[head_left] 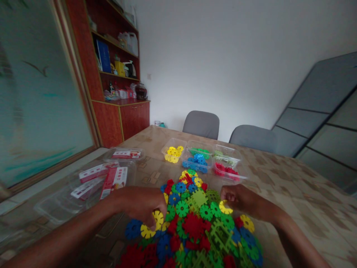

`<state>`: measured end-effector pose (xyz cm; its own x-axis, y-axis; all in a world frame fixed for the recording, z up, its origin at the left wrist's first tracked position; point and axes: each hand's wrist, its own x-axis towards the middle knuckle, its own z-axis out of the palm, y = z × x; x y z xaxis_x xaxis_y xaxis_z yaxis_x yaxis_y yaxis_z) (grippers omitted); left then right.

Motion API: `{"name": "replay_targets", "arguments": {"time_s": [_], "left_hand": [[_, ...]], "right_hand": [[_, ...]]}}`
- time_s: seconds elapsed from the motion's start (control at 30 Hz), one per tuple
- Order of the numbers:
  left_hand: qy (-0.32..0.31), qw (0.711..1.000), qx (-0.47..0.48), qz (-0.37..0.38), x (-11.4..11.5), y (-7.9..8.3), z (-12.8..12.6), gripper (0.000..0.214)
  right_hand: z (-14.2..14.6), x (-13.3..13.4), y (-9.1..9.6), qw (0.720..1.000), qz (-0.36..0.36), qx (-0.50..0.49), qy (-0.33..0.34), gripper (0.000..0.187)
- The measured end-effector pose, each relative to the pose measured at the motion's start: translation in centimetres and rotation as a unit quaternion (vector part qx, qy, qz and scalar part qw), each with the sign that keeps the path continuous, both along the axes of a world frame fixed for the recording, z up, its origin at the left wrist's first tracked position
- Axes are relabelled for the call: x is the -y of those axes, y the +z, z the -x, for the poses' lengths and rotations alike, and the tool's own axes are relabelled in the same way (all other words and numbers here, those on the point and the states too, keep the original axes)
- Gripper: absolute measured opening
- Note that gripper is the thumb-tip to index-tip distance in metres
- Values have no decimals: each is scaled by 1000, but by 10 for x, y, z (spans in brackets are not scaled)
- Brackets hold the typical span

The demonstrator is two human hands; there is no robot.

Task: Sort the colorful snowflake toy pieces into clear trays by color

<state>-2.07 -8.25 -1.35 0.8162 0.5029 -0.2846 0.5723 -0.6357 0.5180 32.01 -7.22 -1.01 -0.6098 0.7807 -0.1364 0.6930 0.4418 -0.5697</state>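
A heap of coloured plastic snowflake pieces (195, 223), red, blue, green and yellow, lies on the table in front of me. My left hand (145, 204) rests at the heap's left side, fingers curled down on a yellow piece (158, 219). My right hand (240, 199) is at the heap's upper right, pinching another yellow piece (224, 207). Beyond the heap stand clear trays: one with yellow pieces (173, 152), one with blue pieces (196, 162), one with green pieces (223, 152) and one with red pieces (227, 170).
Clear lidded boxes with red-and-white labels (111, 178) lie on the table at the left. Two grey chairs (201, 124) stand behind the patterned table (292, 186). A wooden shelf cabinet (119, 85) is at the back left, and a dark framed panel (320, 111) leans at the right.
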Motion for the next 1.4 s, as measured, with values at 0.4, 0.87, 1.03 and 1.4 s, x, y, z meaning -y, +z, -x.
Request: {"name": "replay_targets", "arguments": {"time_s": [0.4, 0.87, 1.03, 1.4], "left_hand": [[40, 998, 25, -36, 0, 6, -4, 35], [102, 994, 3, -40, -11, -19, -4, 26], [89, 995, 33, -39, -13, -23, -4, 29], [177, 974, 136, -29, -13, -4, -17, 15]], "right_hand": [[-53, 44, -11, 995, 85, -22, -47, 50], [-65, 41, -28, 992, 59, 10, -109, 26], [-63, 41, -34, 994, 65, 3, -92, 20], [-74, 36, -18, 994, 71, -15, -85, 34]]}}
